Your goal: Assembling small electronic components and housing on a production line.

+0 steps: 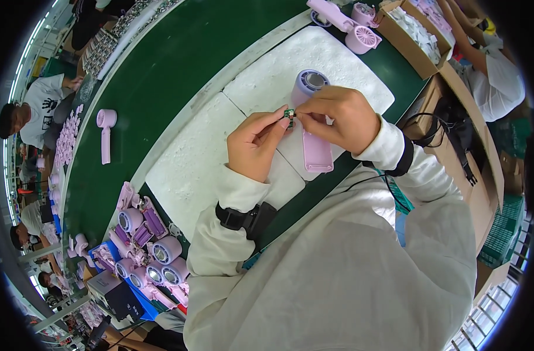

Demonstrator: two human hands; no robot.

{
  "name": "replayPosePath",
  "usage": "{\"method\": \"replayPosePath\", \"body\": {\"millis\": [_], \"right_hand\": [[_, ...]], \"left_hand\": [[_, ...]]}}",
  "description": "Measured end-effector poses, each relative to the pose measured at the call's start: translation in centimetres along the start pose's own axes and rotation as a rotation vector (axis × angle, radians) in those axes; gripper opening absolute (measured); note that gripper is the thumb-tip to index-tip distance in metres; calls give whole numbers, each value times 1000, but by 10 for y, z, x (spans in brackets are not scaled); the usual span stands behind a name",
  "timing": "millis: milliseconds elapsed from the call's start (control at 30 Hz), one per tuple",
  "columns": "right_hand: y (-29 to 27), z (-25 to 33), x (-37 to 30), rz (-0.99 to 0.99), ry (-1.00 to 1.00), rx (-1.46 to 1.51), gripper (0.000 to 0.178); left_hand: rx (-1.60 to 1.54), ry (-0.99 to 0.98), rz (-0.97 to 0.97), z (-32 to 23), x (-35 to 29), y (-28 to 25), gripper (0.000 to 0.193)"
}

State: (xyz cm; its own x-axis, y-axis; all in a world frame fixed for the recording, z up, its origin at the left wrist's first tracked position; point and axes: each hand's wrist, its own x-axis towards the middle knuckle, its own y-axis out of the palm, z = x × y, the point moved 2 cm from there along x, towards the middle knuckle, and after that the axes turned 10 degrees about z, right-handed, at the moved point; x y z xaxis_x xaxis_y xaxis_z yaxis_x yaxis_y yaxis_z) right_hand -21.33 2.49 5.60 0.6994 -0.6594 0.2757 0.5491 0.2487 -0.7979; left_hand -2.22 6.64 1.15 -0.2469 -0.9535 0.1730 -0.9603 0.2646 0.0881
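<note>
Between the fingertips of my left hand (254, 143) is a small green circuit board (288, 113), pinched above the white foam sheets (202, 140). My right hand (343, 119) is closed at the board's right side, its thumb and finger pressed together on a tiny part that I cannot make out. Under and behind the right hand lies a handheld fan body (317, 153), pink at the open handle and pale purple at its round head. The right hand covers the middle of this fan.
A heap of pink and purple fan parts (153, 251) lies at the lower left. A single pink fan (106, 119) rests on the green belt (132, 76). More fans (360, 38) and a carton of white pieces (416, 38) are at the upper right. Co-workers sit nearby.
</note>
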Motion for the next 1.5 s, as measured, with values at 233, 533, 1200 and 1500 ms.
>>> {"method": "replayPosePath", "body": {"millis": [233, 533, 1200, 1500], "right_hand": [[-2, -2, 0, -45, -141, -64, 14], [3, 12, -1, -49, 0, 32, 14], [-26, 21, 5, 208, 47, 205, 31], [-7, 5, 0, 49, 73, 259, 23]], "left_hand": [[-44, 1, -19, -2, -2, 9, 25], [500, 159, -241, -11, -13, 30, 30], [-269, -48, -159, 6, -4, 12, 25], [-395, -77, -153, 11, -2, 11, 27]]}}
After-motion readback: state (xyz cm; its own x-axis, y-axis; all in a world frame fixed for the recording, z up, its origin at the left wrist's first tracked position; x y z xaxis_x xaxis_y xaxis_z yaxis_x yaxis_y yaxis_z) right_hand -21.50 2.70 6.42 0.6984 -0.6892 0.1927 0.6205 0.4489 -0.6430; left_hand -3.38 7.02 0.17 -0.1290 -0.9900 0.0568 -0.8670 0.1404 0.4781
